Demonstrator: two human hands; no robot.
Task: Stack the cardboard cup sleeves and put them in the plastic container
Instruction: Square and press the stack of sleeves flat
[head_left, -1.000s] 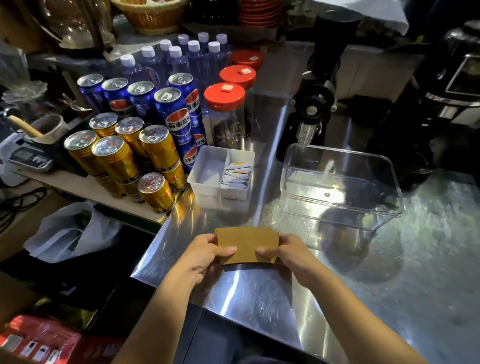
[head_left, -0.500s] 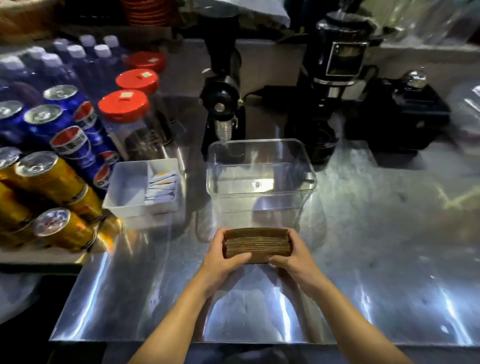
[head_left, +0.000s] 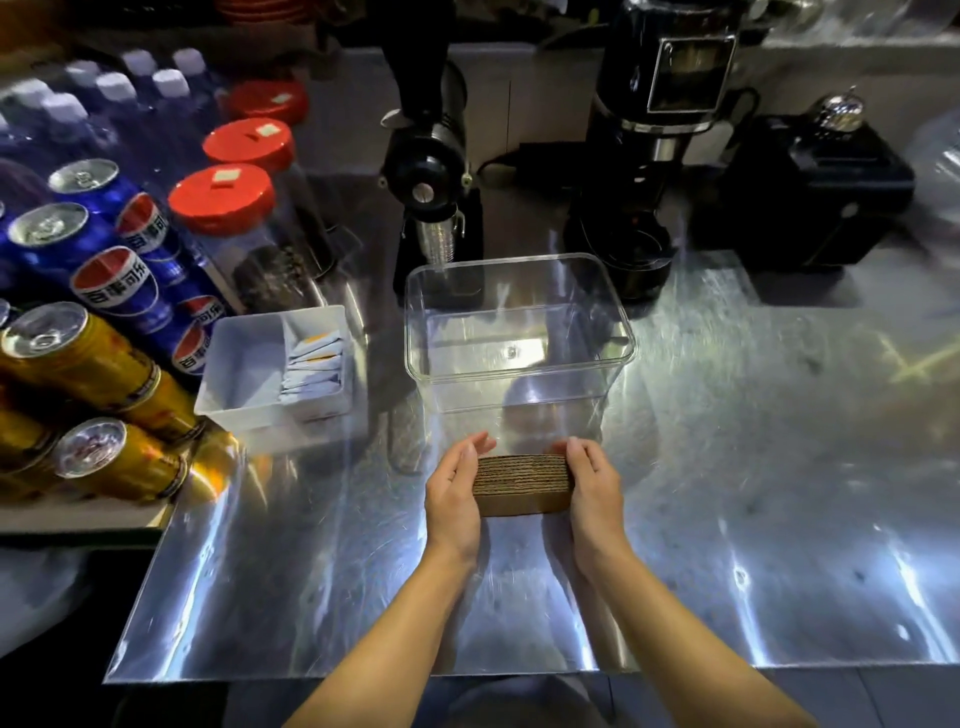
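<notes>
A stack of brown cardboard cup sleeves (head_left: 522, 483) stands on edge on the steel counter, its layered edges facing up. My left hand (head_left: 454, 493) presses flat against its left end and my right hand (head_left: 592, 493) against its right end, fingers straight. Just behind the stack stands a clear plastic container (head_left: 519, 317), open at the top and with nothing in it.
A white tray (head_left: 244, 364) with paper sachets sits left of the container. Blue and gold cans (head_left: 104, 291), red-lidded jars (head_left: 223, 197) and water bottles crowd the left. Black coffee grinders (head_left: 431, 171) and machines (head_left: 660, 145) line the back. The steel counter (head_left: 753, 493) extends right.
The stack was turned from flat face up to edges up. My hands shifted from gripping with curled fingers to pressing flat on both ends. The view swung right and nearer.
</notes>
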